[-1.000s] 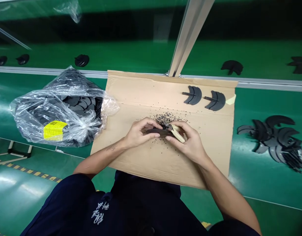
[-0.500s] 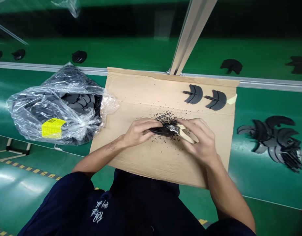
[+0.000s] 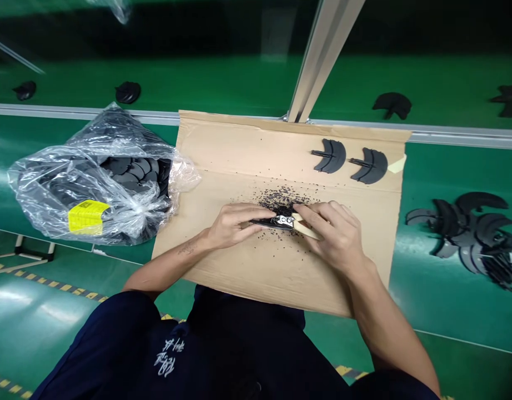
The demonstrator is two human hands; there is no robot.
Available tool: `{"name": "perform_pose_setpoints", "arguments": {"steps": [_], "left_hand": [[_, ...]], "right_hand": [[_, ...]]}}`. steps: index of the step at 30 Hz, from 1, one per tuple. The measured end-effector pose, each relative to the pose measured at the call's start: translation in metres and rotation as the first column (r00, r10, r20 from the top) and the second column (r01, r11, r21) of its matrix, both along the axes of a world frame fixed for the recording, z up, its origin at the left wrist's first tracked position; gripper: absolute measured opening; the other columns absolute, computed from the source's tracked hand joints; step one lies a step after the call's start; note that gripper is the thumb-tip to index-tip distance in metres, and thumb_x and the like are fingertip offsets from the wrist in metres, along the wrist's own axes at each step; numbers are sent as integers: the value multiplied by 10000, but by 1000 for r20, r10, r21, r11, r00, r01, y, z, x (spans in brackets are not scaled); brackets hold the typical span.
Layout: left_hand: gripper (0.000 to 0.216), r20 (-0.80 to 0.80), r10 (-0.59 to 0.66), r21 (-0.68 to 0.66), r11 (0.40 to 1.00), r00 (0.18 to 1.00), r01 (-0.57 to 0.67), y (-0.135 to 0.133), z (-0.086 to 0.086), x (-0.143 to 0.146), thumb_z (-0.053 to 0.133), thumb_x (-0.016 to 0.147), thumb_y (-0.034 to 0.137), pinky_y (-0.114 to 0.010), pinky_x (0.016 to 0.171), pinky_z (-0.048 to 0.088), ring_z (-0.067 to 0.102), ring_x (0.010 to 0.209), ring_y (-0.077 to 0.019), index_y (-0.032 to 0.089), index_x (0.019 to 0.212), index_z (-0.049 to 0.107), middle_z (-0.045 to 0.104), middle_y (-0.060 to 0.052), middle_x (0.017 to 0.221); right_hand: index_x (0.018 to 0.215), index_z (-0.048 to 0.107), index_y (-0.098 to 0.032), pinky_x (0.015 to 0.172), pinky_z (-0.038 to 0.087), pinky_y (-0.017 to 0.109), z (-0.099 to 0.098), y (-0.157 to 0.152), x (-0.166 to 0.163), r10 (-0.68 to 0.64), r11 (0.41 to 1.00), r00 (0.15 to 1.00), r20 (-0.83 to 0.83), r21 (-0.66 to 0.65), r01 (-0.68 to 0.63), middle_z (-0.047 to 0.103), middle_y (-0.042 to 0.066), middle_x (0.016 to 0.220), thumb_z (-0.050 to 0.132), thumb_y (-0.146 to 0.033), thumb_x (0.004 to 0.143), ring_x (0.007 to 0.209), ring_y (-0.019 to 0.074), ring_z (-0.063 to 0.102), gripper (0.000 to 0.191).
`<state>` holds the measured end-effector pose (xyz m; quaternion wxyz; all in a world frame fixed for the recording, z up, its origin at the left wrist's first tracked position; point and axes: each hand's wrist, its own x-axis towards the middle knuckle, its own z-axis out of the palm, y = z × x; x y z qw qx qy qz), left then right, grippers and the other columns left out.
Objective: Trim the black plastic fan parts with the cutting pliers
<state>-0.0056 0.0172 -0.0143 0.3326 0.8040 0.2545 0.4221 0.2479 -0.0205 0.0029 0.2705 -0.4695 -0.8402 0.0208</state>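
Between thumb and fingers, my left hand (image 3: 233, 223) grips a curved black plastic part (image 3: 264, 223), seen nearly edge-on. My right hand (image 3: 337, 230) is closed round the cream handles of a pair of side cutters (image 3: 285, 220). The metal jaws lie against the black part, and exactly what sits between them is too small to make out. Beneath both hands a sheet of cardboard (image 3: 256, 266) is strewn with black plastic clippings (image 3: 281, 199), thickest just behind the cutters. Two curved black parts with stems (image 3: 333, 156) lie at the sheet's back right.
At left stands a clear plastic bag (image 3: 43, 189) with a yellow label, full of black curved pieces (image 3: 133, 169). On the green bench at right lies a heap of black parts (image 3: 468, 228). A metal post (image 3: 322, 61) rises behind the cardboard.
The black part has tilted from showing its face to nearly edge-on. Both hands have turned slightly with it, and the cutter handles are closer together. The view has shifted a little.
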Motion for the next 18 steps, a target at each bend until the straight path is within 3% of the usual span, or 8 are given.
{"name": "perform_pose_setpoints", "arguments": {"steps": [7, 11, 15, 18], "left_hand": [[292, 8, 22, 81, 996, 1000, -22, -3, -2, 0, 741, 898, 220, -255, 792, 672, 788, 875, -143, 217, 1191, 733, 817, -53, 969], [276, 10, 29, 71, 997, 1000, -30, -3, 0, 1, 769, 877, 248, -237, 724, 662, 783, 800, -135, 215, 1150, 747, 817, -44, 916], [237, 45, 18, 124, 992, 999, -23, 0, 7, 2, 713, 922, 246, -265, 757, 649, 768, 851, -139, 198, 1153, 727, 804, -56, 934], [243, 32, 21, 190, 981, 999, -26, 1, 11, 3, 703, 927, 260, -282, 765, 622, 740, 871, -142, 193, 1161, 703, 781, -58, 946]], "right_hand": [[1235, 676, -245, 610, 382, 341, 3, -6, -3, -12, 1000, 994, 112, -25, 15, 720, 46, 840, 572, -225, 1011, 710, 180, 562, 247], [1083, 727, -216, 598, 416, 322, -1, -8, -8, -30, 996, 999, -43, -84, 26, 710, 51, 793, 557, -224, 1010, 696, 174, 599, 185], [1060, 717, -199, 630, 481, 307, 0, -4, -4, -59, 987, 963, -262, -160, 17, 704, 62, 854, 525, -223, 1003, 739, 182, 641, 201], [1107, 692, -218, 652, 476, 336, 6, 2, 10, -153, 977, 954, -258, -187, 106, 670, 65, 868, 542, -271, 989, 781, 215, 627, 198]]}}
